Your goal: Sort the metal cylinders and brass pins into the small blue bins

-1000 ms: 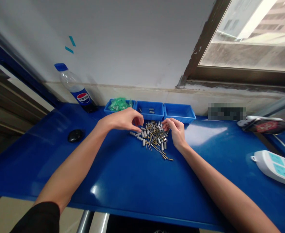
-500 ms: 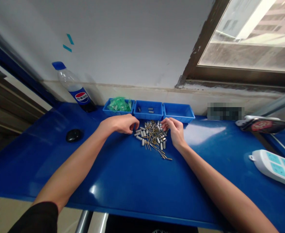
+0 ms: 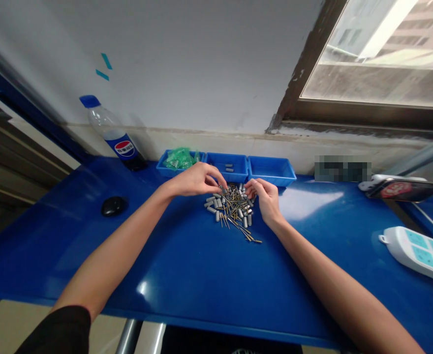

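Note:
A loose pile of silver metal cylinders (image 3: 245, 222) and thin brass-coloured rods (image 3: 234, 202) lies on the blue table. Over the pile's upper left edge is my left hand (image 3: 198, 179), thumb and fingertips pinched on a small grey metal cylinder (image 3: 223, 188). At the pile's upper right, my right hand (image 3: 267, 197) has its fingers curled and closed beside the cylinders; what they hold, if anything, is hidden. Just behind the pile stands the middle blue bin (image 3: 234, 178), with a couple of grey cylinders inside, its front left corner partly covered by my left hand.
A left blue bin (image 3: 165, 169) holds green plastic bags (image 3: 181, 158); a right blue bin (image 3: 271, 181) stands beside the middle one. Left are a cola bottle (image 3: 122, 146) and a black mouse (image 3: 112, 206). Right are a propped phone (image 3: 408, 189) and a white power strip (image 3: 395, 243).
My left hand has moved right and slightly up, from the pile's left edge to above its upper left part. My right hand has stayed almost in place.

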A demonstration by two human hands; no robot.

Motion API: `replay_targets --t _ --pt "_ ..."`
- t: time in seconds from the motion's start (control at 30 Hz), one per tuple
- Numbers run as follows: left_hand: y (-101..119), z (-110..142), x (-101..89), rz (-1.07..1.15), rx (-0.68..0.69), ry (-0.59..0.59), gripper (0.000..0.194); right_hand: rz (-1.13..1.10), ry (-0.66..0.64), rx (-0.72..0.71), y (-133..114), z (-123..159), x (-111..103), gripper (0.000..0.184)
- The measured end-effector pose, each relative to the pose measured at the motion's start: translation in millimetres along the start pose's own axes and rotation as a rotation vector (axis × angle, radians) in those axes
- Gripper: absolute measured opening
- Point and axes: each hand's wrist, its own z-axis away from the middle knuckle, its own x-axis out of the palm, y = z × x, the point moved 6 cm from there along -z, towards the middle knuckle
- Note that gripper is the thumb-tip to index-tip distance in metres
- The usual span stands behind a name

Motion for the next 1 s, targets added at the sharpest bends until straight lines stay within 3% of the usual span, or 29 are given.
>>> replay_targets --t 0.07,0.23,0.33,0.4,0.5,0.6,0.67,0.73,1.0 --pt "-4 -2 -2.6 0.006 0.01 0.067 0.018 -0.006 0.0 -0.001 0 0 0 0.033" --pt "-22 -5 -20.3 0.01 -0.023 0.448 0.027 -0.014 -0.002 0.002 1 0 1 0.034" --pt "-28 -6 -20.9 0.068 -0.005 0.493 0.043 -0.013 0.0 0.002 1 0 0 0.033" --pt "-25 -6 -20.4 0.039 0.04 0.477 0.047 -0.009 0.0 0.003 1 0 0 0.033" --pt "-13 -5 -18.1 -0.181 0.087 0.4 0.032 -0.004 -0.002 0.0 0 0 0 0.033" --pt "-8 -6 -4.6 -0.422 0.077 0.158 0.025 -0.005 0.0 -0.003 -1 0 0 0.033" --pt "-11 -5 5.8 -0.491 0.06 -0.003 0.026 -0.005 0.002 -0.003 -1 0 0 0.032" --pt "-14 -5 12.4 -0.517 0.034 -0.093 0.027 -0.005 0.003 -0.003 0 0 -1 0.032" --pt "-22 -4 17.6 -0.554 -0.029 -0.162 0.02 0.007 0.001 -0.003 0 0 0 0.032"
